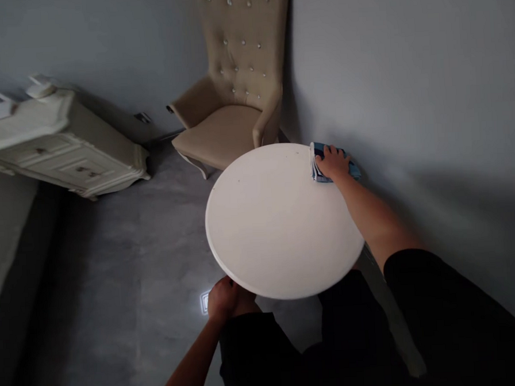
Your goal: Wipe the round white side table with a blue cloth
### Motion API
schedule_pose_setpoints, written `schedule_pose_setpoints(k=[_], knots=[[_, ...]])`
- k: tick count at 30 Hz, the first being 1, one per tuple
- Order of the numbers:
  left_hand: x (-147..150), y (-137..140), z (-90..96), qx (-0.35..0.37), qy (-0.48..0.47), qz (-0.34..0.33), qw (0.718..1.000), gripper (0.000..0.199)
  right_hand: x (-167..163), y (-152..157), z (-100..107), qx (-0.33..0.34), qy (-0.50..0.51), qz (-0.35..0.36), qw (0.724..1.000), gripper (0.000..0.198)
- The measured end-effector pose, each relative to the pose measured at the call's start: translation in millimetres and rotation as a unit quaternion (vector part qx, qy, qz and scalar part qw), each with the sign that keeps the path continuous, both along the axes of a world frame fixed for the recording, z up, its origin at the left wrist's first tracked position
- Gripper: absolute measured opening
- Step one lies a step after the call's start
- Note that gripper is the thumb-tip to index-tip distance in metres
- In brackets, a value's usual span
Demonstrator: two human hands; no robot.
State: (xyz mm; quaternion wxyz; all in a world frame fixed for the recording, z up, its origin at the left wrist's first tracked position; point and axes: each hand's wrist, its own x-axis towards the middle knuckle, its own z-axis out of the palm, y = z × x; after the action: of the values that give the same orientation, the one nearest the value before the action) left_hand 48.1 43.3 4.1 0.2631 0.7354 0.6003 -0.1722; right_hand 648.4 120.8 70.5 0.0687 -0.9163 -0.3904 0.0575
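Note:
A round white table (281,232) stands in front of me. On its far right edge, my right hand (334,163) presses a folded blue, white and dark cloth (321,172) against the top, fingers bent over it. Part of the cloth reaches past the rim. My left hand (223,298) is low at the near left, beside my knee and just under the table's rim. Its fingers look curled, but the tabletop and the hand itself hide what they close on. A few tiny dark specks (292,154) show on the far part of the tabletop.
A beige tufted armchair (226,131) stands behind the table, near its far edge. The grey wall (429,92) runs close along the right. At the left is a cream cabinet (86,150) with drawers. A small bright square (205,302) shows on the grey floor (157,250).

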Motion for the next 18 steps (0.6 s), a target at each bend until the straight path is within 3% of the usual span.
schedule_pose_setpoints(k=[4, 8, 12, 18], knots=[[-4.3, 0.7, 2.3, -0.003, -0.008, 0.014, 1.0, 0.059, 2.2, 25.3, 0.7, 0.009, 0.004, -0.003, 1.0, 0.074], [-2.5, -3.9, 11.0, 0.007, -0.015, 0.001, 1.0, 0.055, -15.0, 4.1, 6.4, -0.002, 0.004, -0.016, 1.0, 0.078], [3.3, -11.1, 15.4, 0.018, -0.037, -0.011, 0.999, 0.056, -53.6, -55.9, 16.6, -0.029, -0.009, 0.007, 1.0, 0.079], [11.4, -25.0, 15.1, 0.025, -0.057, -0.026, 0.998, 0.059, -157.8, -198.1, 20.1, -0.074, -0.041, 0.071, 0.994, 0.08]])
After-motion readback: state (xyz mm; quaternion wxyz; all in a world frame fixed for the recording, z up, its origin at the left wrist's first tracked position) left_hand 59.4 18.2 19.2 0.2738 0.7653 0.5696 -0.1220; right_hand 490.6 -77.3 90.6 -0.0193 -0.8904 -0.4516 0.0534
